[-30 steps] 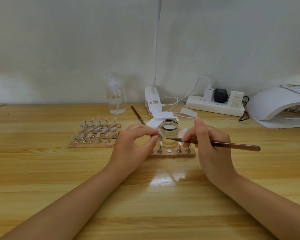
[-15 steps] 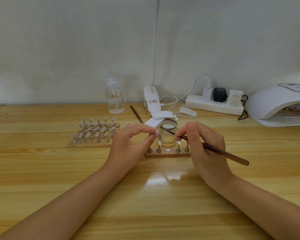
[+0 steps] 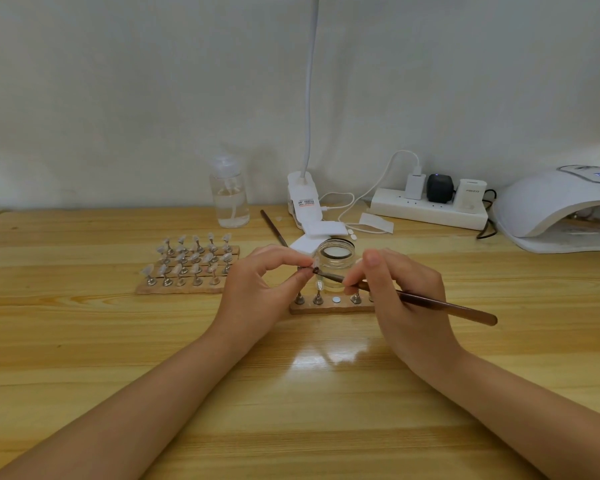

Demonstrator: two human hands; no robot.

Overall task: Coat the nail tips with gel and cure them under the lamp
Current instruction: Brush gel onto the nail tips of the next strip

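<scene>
Left hand: grip pinching nail tip on small stand, raised above front-centre tabletop. Right hand: grip pinching brush near bristle end. Brush long axis running left-right, handle trailing toward right edge, bristles at tip, seemingly touching. Likely step: spreading gel on held tip. Open gel jar just behind hands. Wooden strip with stands directly below, one magnet spot vacant. Filled rack toward left edge. Curing lamp at far right corner, well apart; right hand nearer. Power strip, bottle along back edge.
</scene>
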